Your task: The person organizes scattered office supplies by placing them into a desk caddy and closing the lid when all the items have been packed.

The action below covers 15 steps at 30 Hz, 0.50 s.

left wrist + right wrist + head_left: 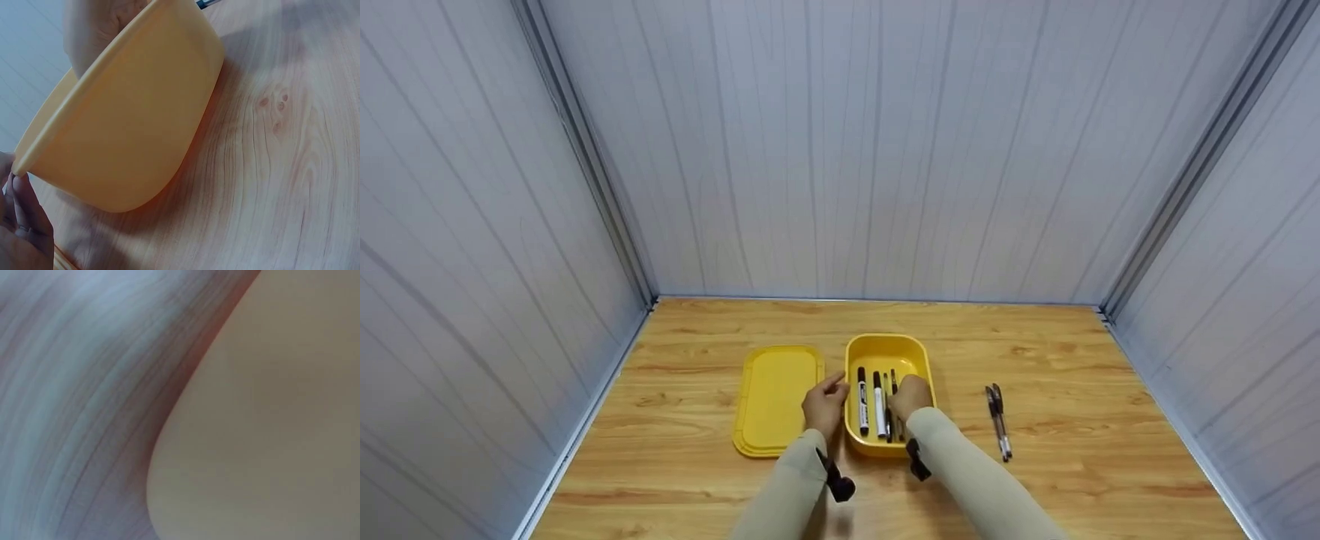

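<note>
A yellow plastic box (885, 343) without its lid stands on the table. In the left wrist view, my left hand (25, 225) pinches the box's rim between thumb and fingers; from the head, this left hand (825, 405) is at the box's left side. My right hand (911, 395) reaches inside at the right, curled fingers on a slim dark pen (894, 381). Left of that pen lie a black-capped white marker (879, 409), another marker (862, 405) with a dark label, and a thin pen (887, 427). The box wall (259, 416) fills much of the right wrist view.
A flat yellow lid (778, 397) lies on the wood-grain table (682, 480) left of the box. Two pens (999, 420) with dark caps lie side by side to the right. Pale panel walls (840, 150) enclose the table at the back and both sides.
</note>
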Tool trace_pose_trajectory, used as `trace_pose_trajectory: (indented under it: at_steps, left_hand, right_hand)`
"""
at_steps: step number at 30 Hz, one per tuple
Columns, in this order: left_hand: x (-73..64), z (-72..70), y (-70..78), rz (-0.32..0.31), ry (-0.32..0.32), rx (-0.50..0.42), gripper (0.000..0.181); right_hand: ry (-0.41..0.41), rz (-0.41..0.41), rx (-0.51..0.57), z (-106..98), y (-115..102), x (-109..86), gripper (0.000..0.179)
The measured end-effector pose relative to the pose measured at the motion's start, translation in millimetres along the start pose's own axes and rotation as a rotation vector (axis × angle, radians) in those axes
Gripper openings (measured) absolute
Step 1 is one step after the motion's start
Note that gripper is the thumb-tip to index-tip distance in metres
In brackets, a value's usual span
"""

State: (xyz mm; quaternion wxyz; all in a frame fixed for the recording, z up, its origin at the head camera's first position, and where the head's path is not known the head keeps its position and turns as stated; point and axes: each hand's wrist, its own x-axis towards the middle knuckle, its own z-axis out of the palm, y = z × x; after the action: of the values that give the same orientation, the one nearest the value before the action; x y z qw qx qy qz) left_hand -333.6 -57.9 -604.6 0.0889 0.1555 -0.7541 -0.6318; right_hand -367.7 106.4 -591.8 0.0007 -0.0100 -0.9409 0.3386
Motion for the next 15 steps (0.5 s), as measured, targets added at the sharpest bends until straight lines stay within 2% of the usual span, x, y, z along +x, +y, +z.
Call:
trace_pose_trajectory:
  at_steps: [7,12,15]
  left_hand:
    - [-1.0,-1.7,0.9,0.023,-0.003,-0.001,0.032]
    - [0.1,-1.5,2.4,0.034,-0.006,0.001,0.031]
    - [-1.2,-3.0,2.4,0.014,-0.016,-0.014,0.032]
  right_hand:
    - [0.000,-0.014,-0.003,-2.5,-3.2,-0.3,0.034]
    - [-0.002,-0.045,0.009,-15.7,-11.9,1.4,0.043]
    - [-0.012,-0.061,0.007,-28.1,-17.3,2.3,0.047]
